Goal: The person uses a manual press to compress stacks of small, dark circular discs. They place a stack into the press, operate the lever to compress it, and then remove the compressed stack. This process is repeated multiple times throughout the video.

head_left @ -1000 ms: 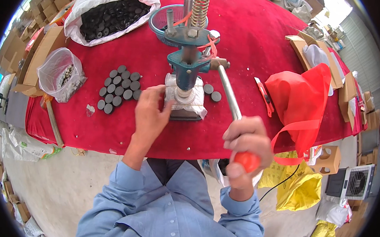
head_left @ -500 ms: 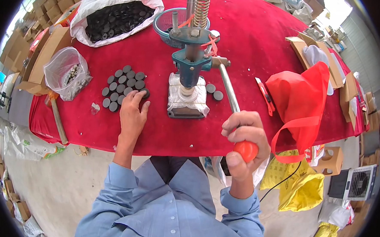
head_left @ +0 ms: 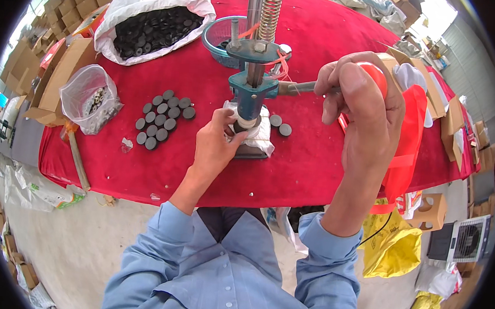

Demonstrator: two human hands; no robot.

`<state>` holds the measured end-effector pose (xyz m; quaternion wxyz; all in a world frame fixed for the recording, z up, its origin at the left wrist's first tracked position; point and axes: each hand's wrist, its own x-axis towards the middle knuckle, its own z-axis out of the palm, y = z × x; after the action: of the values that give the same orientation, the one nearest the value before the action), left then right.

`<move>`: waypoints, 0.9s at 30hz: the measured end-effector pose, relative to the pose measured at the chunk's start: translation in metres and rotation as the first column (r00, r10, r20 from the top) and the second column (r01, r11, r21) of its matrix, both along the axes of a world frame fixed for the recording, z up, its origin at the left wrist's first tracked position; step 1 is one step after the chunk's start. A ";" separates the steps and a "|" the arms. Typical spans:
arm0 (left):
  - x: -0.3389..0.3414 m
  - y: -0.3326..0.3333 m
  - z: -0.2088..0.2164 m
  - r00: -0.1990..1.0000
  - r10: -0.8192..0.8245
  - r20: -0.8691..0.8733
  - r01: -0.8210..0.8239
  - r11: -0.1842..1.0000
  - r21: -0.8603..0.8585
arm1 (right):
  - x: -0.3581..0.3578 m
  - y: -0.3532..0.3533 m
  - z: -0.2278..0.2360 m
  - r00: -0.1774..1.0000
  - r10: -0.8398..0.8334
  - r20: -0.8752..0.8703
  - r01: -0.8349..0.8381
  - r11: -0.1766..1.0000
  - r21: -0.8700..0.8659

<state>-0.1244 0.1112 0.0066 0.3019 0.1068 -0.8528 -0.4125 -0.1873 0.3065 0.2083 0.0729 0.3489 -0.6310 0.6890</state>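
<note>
A teal hand press [head_left: 254, 96] with a steel column and a coil spring stands before me. My left hand [head_left: 214, 140] reaches to its white-wrapped base [head_left: 264, 137], thumb and fingers closed on a black round cap [head_left: 240, 126] just under the plunger. My right hand [head_left: 368, 99], raised to the right, is wrapped round the red knob [head_left: 376, 76] of the press lever [head_left: 302, 87]. The lever now lies nearly level. Left of the press sits a cluster of several black caps [head_left: 161, 108]. Two more caps [head_left: 285, 129] lie just right of the base.
At the back left, a white sack [head_left: 105, 38] spills black caps beside a blue basket [head_left: 211, 38]. A clear bag-lined tub [head_left: 74, 95], a hammer [head_left: 78, 159] and a carton [head_left: 67, 75] occupy the left side. A red bag [head_left: 407, 157] lies at right.
My left hand has moved from the cap cluster to the press base with a cap. My right hand has raised the lever from pointing down toward me to nearly level.
</note>
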 end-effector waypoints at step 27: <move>0.031 -0.082 -0.024 0.960 0.252 0.119 -0.149 0.824 -0.546 | 0.046 0.015 -0.151 0.958 -0.029 -0.284 -0.059 0.954 -0.295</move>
<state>-0.0930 0.0288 -0.0175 0.2806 0.1462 -0.9417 -0.1141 -0.1410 0.3212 0.0571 0.2100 0.4343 -0.4991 0.7199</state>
